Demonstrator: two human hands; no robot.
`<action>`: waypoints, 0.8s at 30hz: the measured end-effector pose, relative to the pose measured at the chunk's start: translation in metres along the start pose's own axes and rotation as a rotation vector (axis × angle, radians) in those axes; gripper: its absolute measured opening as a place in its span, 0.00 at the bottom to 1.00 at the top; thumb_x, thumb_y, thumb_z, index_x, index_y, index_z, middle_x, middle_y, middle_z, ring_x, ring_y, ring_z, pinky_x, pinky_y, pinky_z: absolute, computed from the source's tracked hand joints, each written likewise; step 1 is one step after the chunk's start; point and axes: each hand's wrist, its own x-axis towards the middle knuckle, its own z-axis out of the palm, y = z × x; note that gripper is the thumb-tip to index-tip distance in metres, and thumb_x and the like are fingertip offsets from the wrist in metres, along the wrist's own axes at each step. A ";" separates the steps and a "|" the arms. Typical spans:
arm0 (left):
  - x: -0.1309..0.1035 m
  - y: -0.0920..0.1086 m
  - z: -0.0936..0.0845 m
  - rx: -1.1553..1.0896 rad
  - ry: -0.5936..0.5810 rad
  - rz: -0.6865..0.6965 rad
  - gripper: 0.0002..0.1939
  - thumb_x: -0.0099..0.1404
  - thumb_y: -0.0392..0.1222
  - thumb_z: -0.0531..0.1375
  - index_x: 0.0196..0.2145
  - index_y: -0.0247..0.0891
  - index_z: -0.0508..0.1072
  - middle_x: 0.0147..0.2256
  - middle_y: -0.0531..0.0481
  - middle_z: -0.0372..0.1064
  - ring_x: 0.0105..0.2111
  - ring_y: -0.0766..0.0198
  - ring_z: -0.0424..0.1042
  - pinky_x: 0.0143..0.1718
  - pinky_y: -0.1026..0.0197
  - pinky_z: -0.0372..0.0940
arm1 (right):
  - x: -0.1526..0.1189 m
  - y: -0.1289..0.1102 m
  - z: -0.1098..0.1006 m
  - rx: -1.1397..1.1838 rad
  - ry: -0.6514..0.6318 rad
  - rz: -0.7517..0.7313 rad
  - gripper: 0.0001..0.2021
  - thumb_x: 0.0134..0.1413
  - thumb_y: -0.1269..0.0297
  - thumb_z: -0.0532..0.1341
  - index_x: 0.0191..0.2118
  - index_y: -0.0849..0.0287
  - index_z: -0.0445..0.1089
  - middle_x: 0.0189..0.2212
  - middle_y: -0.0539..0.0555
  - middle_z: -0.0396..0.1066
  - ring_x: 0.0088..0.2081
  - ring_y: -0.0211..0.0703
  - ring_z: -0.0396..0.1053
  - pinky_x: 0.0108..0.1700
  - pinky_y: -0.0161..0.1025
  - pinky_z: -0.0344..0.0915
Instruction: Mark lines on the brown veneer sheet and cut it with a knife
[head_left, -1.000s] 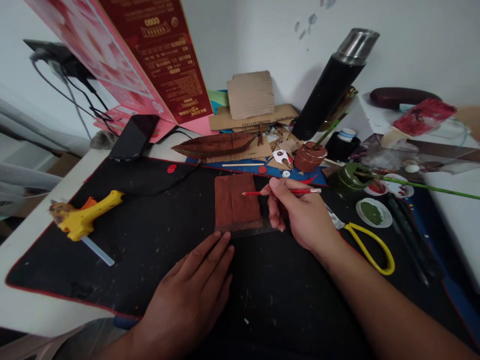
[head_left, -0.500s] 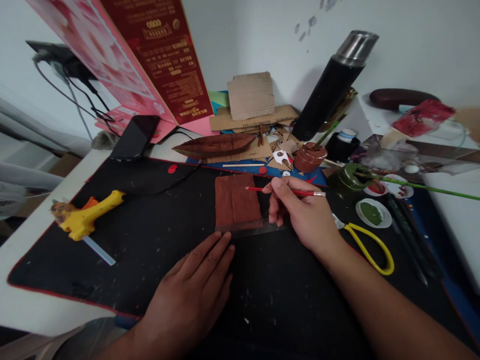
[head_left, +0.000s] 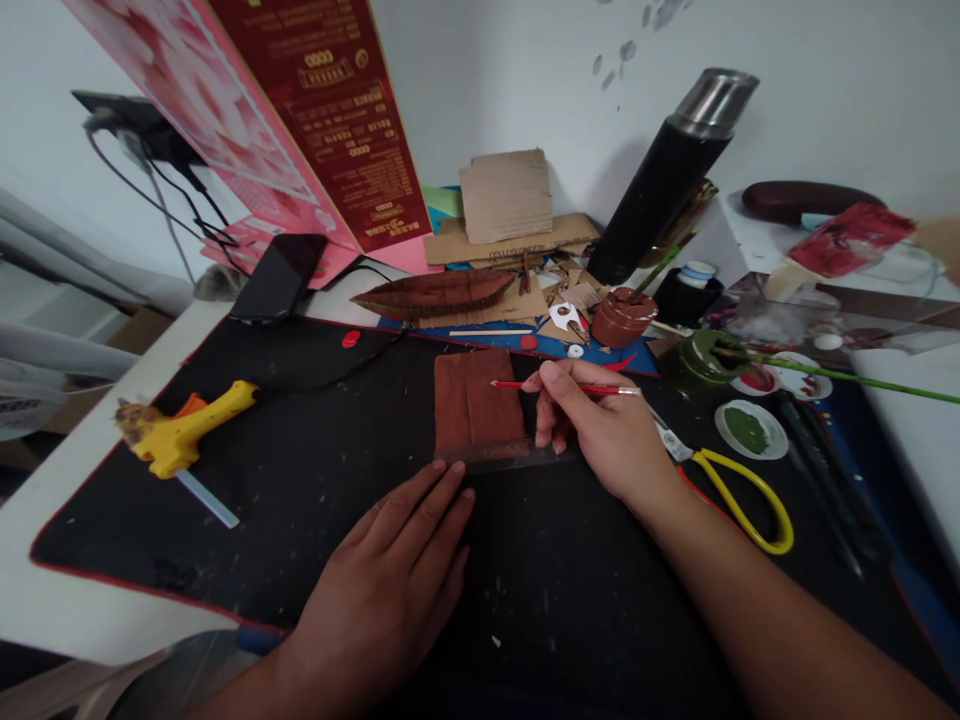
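Note:
A square reddish-brown painted piece [head_left: 472, 400] lies flat on the black mat, with a faint crease down its middle. Along its near edge runs a clear ruler-like strip [head_left: 499, 457]. My left hand [head_left: 394, 565] rests flat, its fingertips on the strip's left end. In my right hand [head_left: 600, 430] is a red pencil [head_left: 517, 385], pinched between thumb and fingers, with the tip over the brown piece. The lower fingers of that hand are curled near the strip's right end. I cannot tell whether the pencil tip touches the surface.
A yellow glue gun [head_left: 184, 430] lies on the left, yellow-handled scissors [head_left: 742, 500] on the right. Behind are a brown boat-shaped piece [head_left: 435, 295], cardboard [head_left: 506, 195], a brown paint jar [head_left: 622, 318], a green paint jar [head_left: 701, 360], a black thermos [head_left: 664, 185] and a phone [head_left: 279, 277].
The whole view has shifted slightly to the right. The pencil tip has moved slightly left and toward me across the brown piece. My left hand stays on the strip.

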 end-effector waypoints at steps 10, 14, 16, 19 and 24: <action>0.001 0.000 0.000 0.012 -0.002 0.018 0.18 0.81 0.38 0.53 0.59 0.30 0.78 0.64 0.37 0.75 0.64 0.48 0.74 0.59 0.50 0.74 | 0.001 0.000 0.001 -0.010 -0.007 -0.019 0.23 0.66 0.40 0.68 0.35 0.57 0.78 0.20 0.47 0.72 0.20 0.37 0.72 0.20 0.32 0.64; 0.001 -0.001 0.000 0.017 -0.016 0.017 0.18 0.81 0.38 0.53 0.59 0.29 0.78 0.64 0.36 0.74 0.65 0.47 0.74 0.58 0.49 0.75 | 0.000 0.000 0.001 -0.016 -0.007 -0.017 0.22 0.67 0.42 0.67 0.35 0.57 0.78 0.20 0.47 0.72 0.20 0.37 0.72 0.20 0.32 0.63; 0.001 -0.001 0.001 0.014 -0.023 0.017 0.18 0.81 0.38 0.53 0.59 0.28 0.77 0.65 0.36 0.74 0.65 0.46 0.74 0.57 0.48 0.76 | 0.000 0.000 0.001 -0.020 -0.008 -0.019 0.21 0.68 0.43 0.67 0.35 0.57 0.78 0.20 0.47 0.72 0.20 0.37 0.72 0.20 0.32 0.63; 0.000 -0.001 0.001 0.007 -0.025 0.017 0.19 0.81 0.38 0.53 0.60 0.28 0.77 0.65 0.35 0.74 0.65 0.45 0.73 0.58 0.48 0.75 | 0.000 0.001 0.002 -0.019 -0.009 -0.024 0.21 0.68 0.43 0.67 0.35 0.57 0.78 0.20 0.47 0.72 0.20 0.36 0.71 0.20 0.31 0.63; -0.001 -0.001 0.002 -0.001 -0.035 0.007 0.19 0.80 0.38 0.54 0.60 0.28 0.77 0.66 0.35 0.72 0.66 0.46 0.72 0.60 0.48 0.74 | 0.000 0.001 0.002 -0.025 -0.010 -0.026 0.21 0.68 0.42 0.67 0.36 0.57 0.79 0.20 0.47 0.72 0.20 0.37 0.72 0.20 0.31 0.64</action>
